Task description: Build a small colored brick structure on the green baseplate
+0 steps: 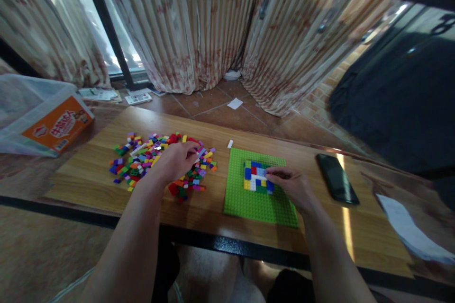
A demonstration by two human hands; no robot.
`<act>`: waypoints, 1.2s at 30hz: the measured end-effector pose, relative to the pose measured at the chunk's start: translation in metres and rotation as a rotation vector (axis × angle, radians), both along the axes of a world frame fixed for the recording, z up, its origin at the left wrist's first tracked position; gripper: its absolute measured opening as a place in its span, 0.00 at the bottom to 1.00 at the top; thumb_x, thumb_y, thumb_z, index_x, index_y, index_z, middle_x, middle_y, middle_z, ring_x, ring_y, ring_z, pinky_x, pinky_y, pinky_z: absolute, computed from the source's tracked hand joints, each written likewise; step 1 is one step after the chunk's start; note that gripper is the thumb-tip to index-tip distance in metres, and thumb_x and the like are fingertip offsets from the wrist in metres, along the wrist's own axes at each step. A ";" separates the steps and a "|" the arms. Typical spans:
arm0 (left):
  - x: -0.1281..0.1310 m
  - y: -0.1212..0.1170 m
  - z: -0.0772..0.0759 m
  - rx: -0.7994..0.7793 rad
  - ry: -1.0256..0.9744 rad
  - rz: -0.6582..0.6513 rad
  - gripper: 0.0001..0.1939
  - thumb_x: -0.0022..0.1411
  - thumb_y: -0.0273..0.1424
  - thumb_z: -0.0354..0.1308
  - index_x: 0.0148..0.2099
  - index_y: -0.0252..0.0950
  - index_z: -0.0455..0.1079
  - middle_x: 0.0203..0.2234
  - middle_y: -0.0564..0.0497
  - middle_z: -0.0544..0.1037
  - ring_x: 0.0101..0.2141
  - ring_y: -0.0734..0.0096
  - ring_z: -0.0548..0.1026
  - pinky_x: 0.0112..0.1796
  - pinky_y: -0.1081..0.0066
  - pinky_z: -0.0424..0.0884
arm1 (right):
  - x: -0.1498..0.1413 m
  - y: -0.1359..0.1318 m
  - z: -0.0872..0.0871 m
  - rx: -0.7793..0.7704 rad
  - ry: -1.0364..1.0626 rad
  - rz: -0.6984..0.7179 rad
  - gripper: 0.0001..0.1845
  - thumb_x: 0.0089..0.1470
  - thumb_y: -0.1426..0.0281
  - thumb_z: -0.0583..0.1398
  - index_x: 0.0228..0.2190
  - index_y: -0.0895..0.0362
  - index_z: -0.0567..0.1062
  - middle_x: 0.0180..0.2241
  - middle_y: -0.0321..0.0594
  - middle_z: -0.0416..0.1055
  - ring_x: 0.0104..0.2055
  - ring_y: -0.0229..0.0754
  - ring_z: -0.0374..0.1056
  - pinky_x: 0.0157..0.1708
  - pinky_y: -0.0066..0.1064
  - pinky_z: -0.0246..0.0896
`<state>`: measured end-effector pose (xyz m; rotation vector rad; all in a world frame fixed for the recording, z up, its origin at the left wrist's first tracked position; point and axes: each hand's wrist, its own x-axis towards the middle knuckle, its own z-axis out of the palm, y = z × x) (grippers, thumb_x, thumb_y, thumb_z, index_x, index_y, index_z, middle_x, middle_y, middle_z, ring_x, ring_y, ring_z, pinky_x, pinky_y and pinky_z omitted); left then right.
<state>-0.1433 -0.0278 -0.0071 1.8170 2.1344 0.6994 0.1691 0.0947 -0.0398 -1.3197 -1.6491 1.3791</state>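
Observation:
On the table's right half lies a bright green studded baseplate (238,199). A compact patch of building bricks (253,182) in blue, white, red, yellow and green is built on it. My right hand (289,184) reaches in from the right, thumb and forefinger pinched at the upper right of this patch, apparently on a small brick there. My left hand (177,161) is over the right part of a loose heap of colourful bricks (142,161), its fingers drawn together. Whatever is between those fingertips is too small to make out.
A single white brick (230,143) lies just beyond the baseplate. To the right are a black phone (337,179) and white paper (408,227). A clear plastic bin (39,85) with an orange label stands at the left. The wooden table (209,215) has a dark front edge.

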 end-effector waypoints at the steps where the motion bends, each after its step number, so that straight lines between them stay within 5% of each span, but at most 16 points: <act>1: 0.000 0.000 0.000 -0.004 0.001 0.003 0.14 0.61 0.33 0.52 0.45 0.35 0.76 0.33 0.47 0.81 0.33 0.64 0.77 0.34 0.71 0.69 | 0.000 0.000 0.001 -0.008 -0.001 -0.001 0.16 0.31 0.60 0.73 0.26 0.54 0.82 0.26 0.40 0.79 0.28 0.41 0.72 0.30 0.32 0.68; 36: 0.001 -0.001 0.002 -0.062 0.004 0.020 0.17 0.62 0.33 0.50 0.49 0.35 0.74 0.36 0.46 0.82 0.36 0.63 0.78 0.37 0.70 0.70 | -0.008 0.002 0.002 0.049 -0.155 -0.080 0.13 0.34 0.63 0.68 0.24 0.58 0.78 0.22 0.39 0.76 0.25 0.40 0.69 0.27 0.31 0.63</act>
